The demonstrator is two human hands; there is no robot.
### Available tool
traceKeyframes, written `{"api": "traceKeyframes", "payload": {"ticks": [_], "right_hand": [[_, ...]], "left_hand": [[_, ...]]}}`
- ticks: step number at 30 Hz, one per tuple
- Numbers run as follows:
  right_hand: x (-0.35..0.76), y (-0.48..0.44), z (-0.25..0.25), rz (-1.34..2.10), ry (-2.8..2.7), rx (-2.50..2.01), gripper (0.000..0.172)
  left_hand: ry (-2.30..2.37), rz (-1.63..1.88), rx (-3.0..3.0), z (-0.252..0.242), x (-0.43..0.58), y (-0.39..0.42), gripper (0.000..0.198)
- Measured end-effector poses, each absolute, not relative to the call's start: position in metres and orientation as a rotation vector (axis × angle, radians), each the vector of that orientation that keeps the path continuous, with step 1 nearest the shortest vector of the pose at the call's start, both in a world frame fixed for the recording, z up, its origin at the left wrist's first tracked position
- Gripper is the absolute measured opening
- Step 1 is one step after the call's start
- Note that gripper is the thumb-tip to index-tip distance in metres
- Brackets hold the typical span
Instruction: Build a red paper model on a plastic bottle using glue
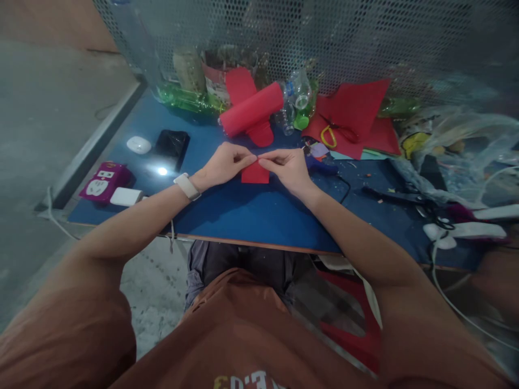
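Note:
A small red paper piece (255,174) lies on the blue table (251,216) in front of me. My left hand (225,163), with a pale watch on its wrist, pinches the paper's top edge from the left. My right hand (287,166) pinches the same top edge from the right. The fingertips of both hands meet at the middle of that edge. Both hands are closed in a pinch on the paper.
Behind stand a red paper roll (251,112), red sheets (357,116), yellow-handled scissors (329,136) and plastic bottles (298,102) against a perforated metal screen. At left lie a white case (138,145), a black pouch (172,147) and a purple power strip (104,181). Black scissors (409,199) and cables lie right.

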State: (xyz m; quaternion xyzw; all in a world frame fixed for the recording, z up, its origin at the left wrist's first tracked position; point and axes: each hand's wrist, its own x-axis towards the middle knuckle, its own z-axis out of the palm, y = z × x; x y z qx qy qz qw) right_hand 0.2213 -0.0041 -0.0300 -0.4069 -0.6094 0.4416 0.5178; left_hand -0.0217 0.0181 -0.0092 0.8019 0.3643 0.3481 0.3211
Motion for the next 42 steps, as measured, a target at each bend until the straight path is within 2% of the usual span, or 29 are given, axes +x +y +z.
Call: {"api": "traceKeyframes", "payload": {"ticks": [8, 12, 21, 28, 37, 42], "right_hand": [[0.222, -0.005, -0.029, 1.046, -1.491, -0.981, 0.040], [0.220, -0.004, -0.028, 1.022, -1.466, -1.003, 0.047], [0.219, -0.006, -0.027, 1.050, -1.464, -1.002, 0.047], [0.219, -0.003, -0.029, 1.025, -1.442, -0.988, 0.047], [0.220, -0.006, -0.029, 1.065, -1.457, -0.991, 0.056], [0.219, -0.005, -0.029, 1.054, -1.439, -0.989, 0.054]], "left_hand": [[0.939, 0.978, 2.044, -0.010, -0.021, 0.017, 0.031], [0.987, 0.965, 2.097, -0.006, -0.020, 0.015, 0.032], [0.986, 0.985, 2.055, -0.002, -0.019, 0.011, 0.024], [1.000, 0.943, 2.114, -0.003, -0.019, 0.012, 0.036], [0.977, 0.975, 2.072, 0.000, -0.020, 0.011, 0.031], [1.010, 0.955, 2.127, -0.004, -0.020, 0.015, 0.045]]}}
